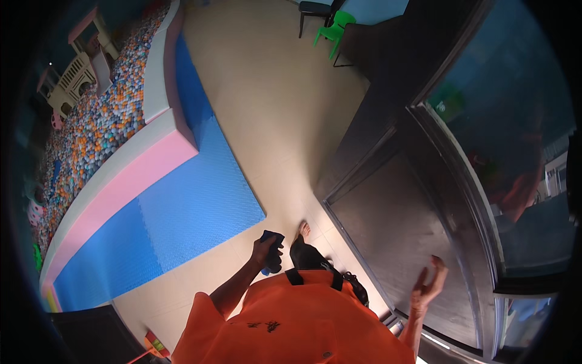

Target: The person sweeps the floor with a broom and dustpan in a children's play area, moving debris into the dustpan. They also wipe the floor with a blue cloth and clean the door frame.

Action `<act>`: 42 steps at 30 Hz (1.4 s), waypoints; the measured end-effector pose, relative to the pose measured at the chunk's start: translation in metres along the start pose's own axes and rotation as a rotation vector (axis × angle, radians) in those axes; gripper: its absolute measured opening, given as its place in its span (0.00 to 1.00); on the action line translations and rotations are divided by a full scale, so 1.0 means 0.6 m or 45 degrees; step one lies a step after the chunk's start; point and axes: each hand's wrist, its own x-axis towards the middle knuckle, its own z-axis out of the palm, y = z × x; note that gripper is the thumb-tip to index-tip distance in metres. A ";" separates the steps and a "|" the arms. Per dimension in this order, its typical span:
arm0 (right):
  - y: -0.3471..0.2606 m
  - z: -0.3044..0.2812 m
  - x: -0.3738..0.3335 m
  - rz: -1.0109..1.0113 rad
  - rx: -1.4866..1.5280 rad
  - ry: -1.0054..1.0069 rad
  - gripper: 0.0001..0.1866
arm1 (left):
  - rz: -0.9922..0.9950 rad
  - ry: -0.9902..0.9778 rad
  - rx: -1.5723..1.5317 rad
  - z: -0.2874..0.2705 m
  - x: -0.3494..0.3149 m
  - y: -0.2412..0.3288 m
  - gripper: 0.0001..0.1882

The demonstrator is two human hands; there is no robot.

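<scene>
My left hand (260, 250) is closed round a dark, soft-looking bundle (274, 255), perhaps cloth, held in front of my waist. Its exact kind I cannot make out. Over to the right my right hand (431, 283) is raised with its fingers apart and nothing in it. It is nearest to the dark panelled door (400, 218); whether it touches the door I cannot tell. Below my left hand hangs the orange top (291, 321) I wear, and a bare foot (304, 229) shows ahead of my dark trousers.
Blue floor mats (194, 194) lie at the left, against the pink-and-white padded wall (121, 182) of a ball pit (115, 115). A play structure (76, 79) stands in the pit. Beige tiles (267, 91) stretch ahead to a green chair (334, 30). Glass panes (515, 121) are at the right.
</scene>
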 end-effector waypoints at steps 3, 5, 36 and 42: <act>0.004 0.140 0.039 -0.046 0.282 -0.466 0.11 | 0.079 -0.104 0.087 0.071 0.042 0.119 0.13; -0.016 0.202 0.076 0.039 0.464 -0.672 0.09 | 0.130 -0.140 0.075 0.101 0.075 0.178 0.12; -0.280 0.811 0.653 0.304 0.282 -0.835 0.10 | 0.004 -0.548 0.390 0.236 0.640 0.883 0.17; -0.203 0.884 0.746 0.424 0.386 -0.751 0.10 | -0.022 -0.644 0.533 0.367 0.717 0.952 0.18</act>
